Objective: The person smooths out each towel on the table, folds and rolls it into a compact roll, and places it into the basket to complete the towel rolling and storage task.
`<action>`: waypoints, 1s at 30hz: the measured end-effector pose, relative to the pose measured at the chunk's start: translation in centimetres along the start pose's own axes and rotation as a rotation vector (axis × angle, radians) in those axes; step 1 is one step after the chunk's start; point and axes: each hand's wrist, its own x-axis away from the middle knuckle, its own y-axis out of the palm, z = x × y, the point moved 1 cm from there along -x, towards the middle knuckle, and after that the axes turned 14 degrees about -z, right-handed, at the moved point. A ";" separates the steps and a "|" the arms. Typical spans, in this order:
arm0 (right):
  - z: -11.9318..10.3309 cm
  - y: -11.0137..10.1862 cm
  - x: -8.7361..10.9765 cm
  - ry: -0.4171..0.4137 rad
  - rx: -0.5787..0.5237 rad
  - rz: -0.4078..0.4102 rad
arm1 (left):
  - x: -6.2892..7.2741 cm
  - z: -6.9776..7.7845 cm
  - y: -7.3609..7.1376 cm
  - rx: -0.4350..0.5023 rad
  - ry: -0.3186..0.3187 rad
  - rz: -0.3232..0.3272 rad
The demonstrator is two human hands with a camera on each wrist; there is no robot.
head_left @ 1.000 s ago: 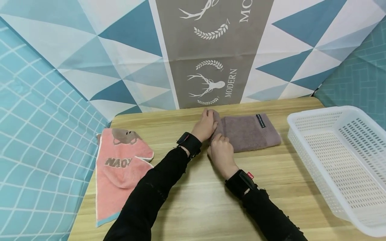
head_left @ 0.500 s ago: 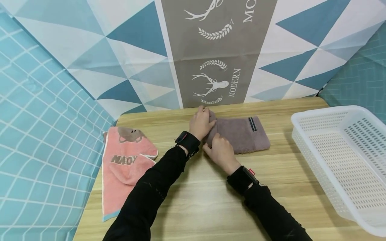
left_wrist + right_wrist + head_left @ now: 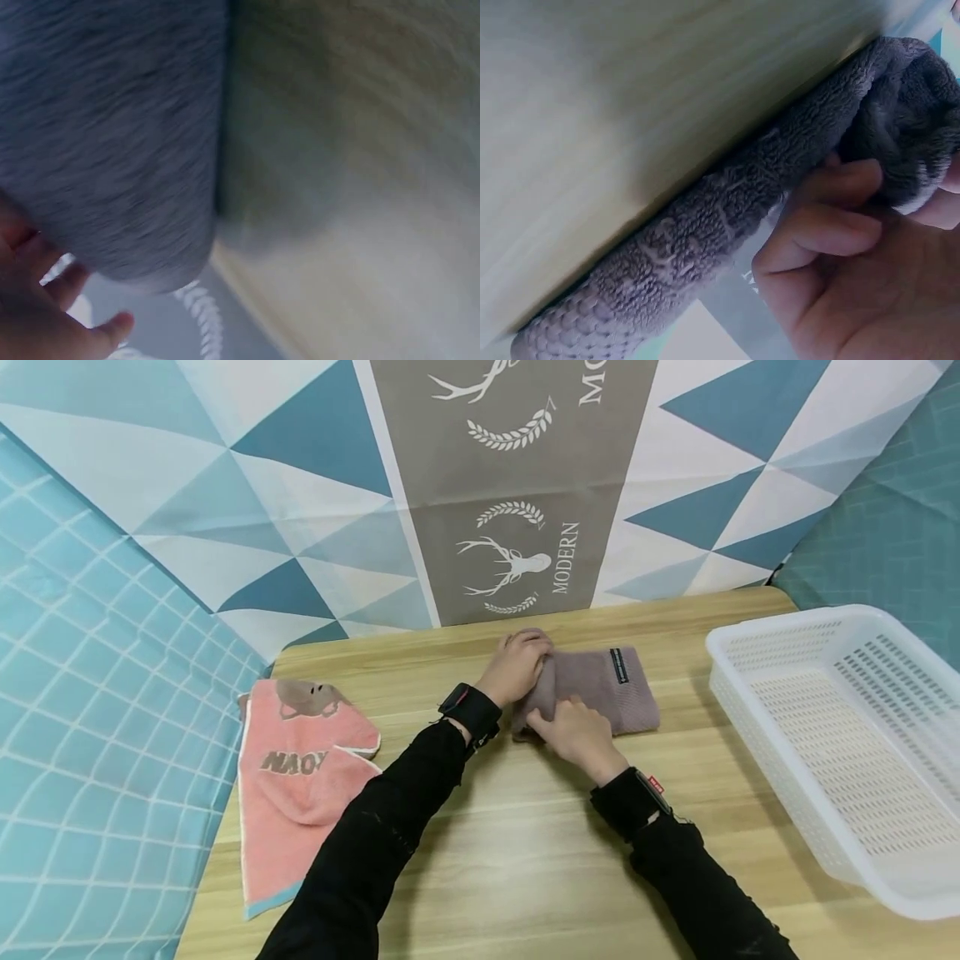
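Observation:
A mauve-grey towel lies folded lengthwise near the back of the table, a dark label at its right end. Its left end is turned over into a thick roll. My left hand grips the far side of this roll, fingers bent over it. The right hand holds the near side, thumb against the roll and fingers bent into the cloth. Close up in the right wrist view, curled fingers press at the roll's loose inner fold. The left wrist view shows the rounded roll with the left fingertips by its end.
A pink towel with a brown animal patch and blue hem lies at the table's left. On the right stands a white perforated plastic basket. The wooden table ends against a patterned backdrop.
The left end of the mauve-grey towel has been rolled further right, leaving a shorter flat part. Both hands have moved with it, the right hand now farther right along the near edge.

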 end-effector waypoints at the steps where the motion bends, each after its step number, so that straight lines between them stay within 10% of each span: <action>1: -0.1 0.0 0.1 -0.006 0.006 0.021 | -0.1 0.0 0.3 0.000 -0.012 -0.024; 10: -2.5 0.5 1.9 -0.200 0.194 0.420 | -0.7 0.1 1.8 0.013 0.028 -0.061; 19: -3.7 2.2 1.0 -0.144 0.517 0.595 | -0.6 -0.1 1.8 0.019 0.137 0.021; 30: -2.3 1.5 -0.1 -0.203 0.238 0.490 | 0.7 -3.0 0.7 0.204 0.292 -0.004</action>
